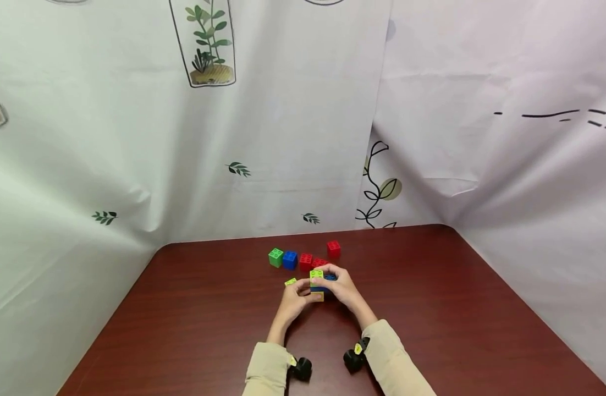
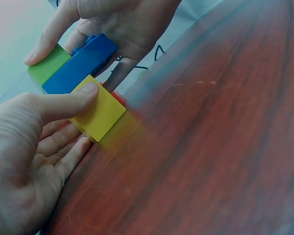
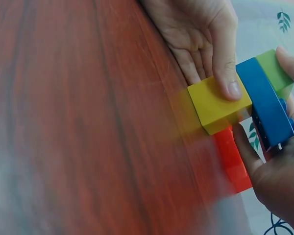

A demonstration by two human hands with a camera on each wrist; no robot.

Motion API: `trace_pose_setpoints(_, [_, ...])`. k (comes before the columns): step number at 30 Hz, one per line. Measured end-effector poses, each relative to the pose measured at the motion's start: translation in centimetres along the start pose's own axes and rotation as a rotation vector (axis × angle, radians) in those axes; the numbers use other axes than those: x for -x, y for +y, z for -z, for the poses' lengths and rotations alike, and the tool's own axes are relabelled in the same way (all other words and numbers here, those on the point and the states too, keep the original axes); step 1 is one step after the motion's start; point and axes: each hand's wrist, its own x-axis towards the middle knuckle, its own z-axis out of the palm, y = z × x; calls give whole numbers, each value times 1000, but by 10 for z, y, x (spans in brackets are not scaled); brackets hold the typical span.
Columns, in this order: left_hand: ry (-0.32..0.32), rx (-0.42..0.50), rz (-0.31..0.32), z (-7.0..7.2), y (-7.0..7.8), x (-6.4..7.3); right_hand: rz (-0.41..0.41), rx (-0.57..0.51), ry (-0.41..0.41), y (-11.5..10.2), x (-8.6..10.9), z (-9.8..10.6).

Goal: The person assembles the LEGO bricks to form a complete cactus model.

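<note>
Between the hands is a small stack of toy building blocks: a lime-green block (image 1: 316,274) on top, a longer blue block (image 2: 81,66) in the middle, a yellow block (image 3: 218,105) at the bottom. My left hand (image 1: 291,304) pinches the yellow block, its thumb on the side. With thumb and fingers my right hand (image 1: 346,289) holds the green and blue part; its thumb lies on the green block. The blue block juts out to the right, studs showing. Whether the yellow block is fully pressed onto the blue one, I cannot tell.
Beyond the hands on the brown table (image 1: 209,308) lie a green block (image 1: 275,257), a blue block (image 1: 290,260) and several red blocks (image 1: 334,248). Another lime block (image 1: 290,281) lies just behind the left hand. A patterned white cloth (image 1: 293,137) hangs behind the table.
</note>
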Motion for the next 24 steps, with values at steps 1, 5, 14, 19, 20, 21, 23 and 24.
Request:
trace_pose_setpoints(1, [0,-5,-6,1,0,0,1,-2,0,0,0,-1])
trace_pose_setpoints(5, [3,-11,-2,2,1,1,0,-6,3,0,0,-3])
trace_pose_setpoints(14, [10,-13,-12,-1,-1,1,-46,-67,13,4,1,-3])
trace_pose_setpoints(19, [4,-15,-18,-2,0,1,-55,-76,42,5,4,-4])
trace_pose_setpoints(20, [0,-19,-27,-1,-1,1,-56,-74,48,5,4,-5])
trace_pose_setpoints(21, [2,-16,-20,-1,0,0,-54,-76,50,5,4,-5])
trace_pose_setpoints(23, [5,-6,-9,0,0,-1,-48,-77,47,6,4,-6])
trace_pose_setpoints(24, [7,-2,-3,1,0,-1,-48,-82,45,7,3,-7])
